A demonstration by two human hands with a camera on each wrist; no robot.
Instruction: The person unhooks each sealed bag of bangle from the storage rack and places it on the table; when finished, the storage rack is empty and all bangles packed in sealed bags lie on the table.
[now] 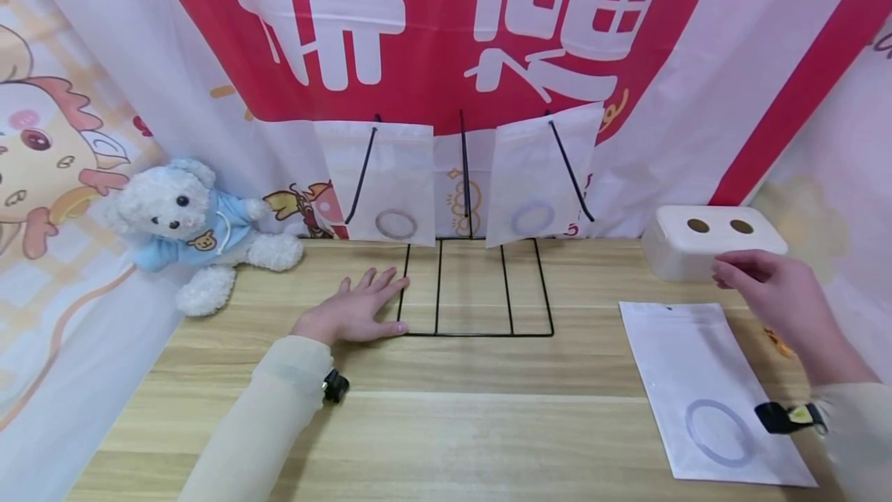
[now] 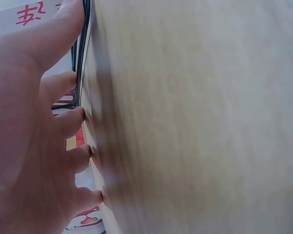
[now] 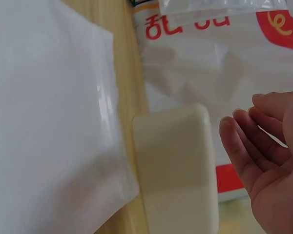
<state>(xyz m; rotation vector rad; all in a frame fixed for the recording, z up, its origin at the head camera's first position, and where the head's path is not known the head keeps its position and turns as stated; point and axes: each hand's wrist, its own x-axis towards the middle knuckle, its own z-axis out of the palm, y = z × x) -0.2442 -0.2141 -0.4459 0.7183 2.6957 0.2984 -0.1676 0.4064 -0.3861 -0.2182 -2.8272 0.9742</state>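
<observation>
My left hand [image 1: 355, 308] lies palm down with fingers spread at the left side of a black wire display rack [image 1: 474, 335], its thumb and fingertips touching the base. From the rack's prongs hang two white pouches: a left pouch [image 1: 397, 177] with a greyish ring showing, and a right pouch [image 1: 519, 184] with a pale lavender ring. A third pouch [image 1: 676, 362] lies flat on the table at right, a lavender ring [image 1: 691, 426] visible near its lower end. Above that pouch's upper right, in front of a white box, hovers my right hand [image 1: 783, 304], fingers loosely bent, holding nothing.
The white box [image 1: 676, 258] with two round holes stands at the back right of the wooden table [image 1: 453, 424]. A white teddy bear [image 1: 202, 215] in a blue hoodie sits at back left. Printed cloth [image 1: 432, 91] hangs behind the rack.
</observation>
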